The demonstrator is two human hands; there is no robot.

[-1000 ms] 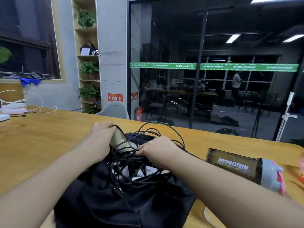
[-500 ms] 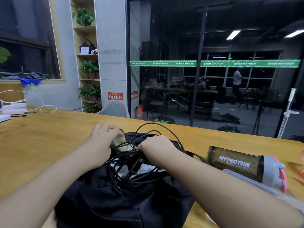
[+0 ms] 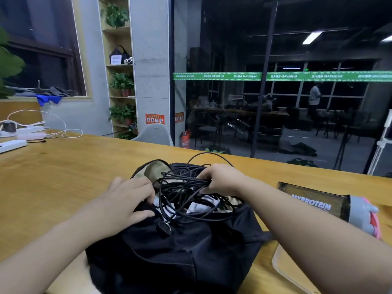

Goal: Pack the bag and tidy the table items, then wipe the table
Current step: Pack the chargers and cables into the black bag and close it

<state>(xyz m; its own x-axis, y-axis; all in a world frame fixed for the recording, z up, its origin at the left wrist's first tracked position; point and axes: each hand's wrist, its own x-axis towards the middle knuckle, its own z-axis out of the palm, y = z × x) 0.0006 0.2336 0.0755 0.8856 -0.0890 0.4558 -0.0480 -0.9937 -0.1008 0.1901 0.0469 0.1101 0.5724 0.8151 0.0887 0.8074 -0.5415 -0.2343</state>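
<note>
At the open mouth of the soft black fabric bag, the right hand pinches tangled black cables; left hand grips the rim: better feed loops in gradually

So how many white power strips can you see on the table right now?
2, both at the table's far left edge: one power strip nearer the camera, cut off by the frame, and a second power strip behind it with white cables. More may lie out of view.
</note>
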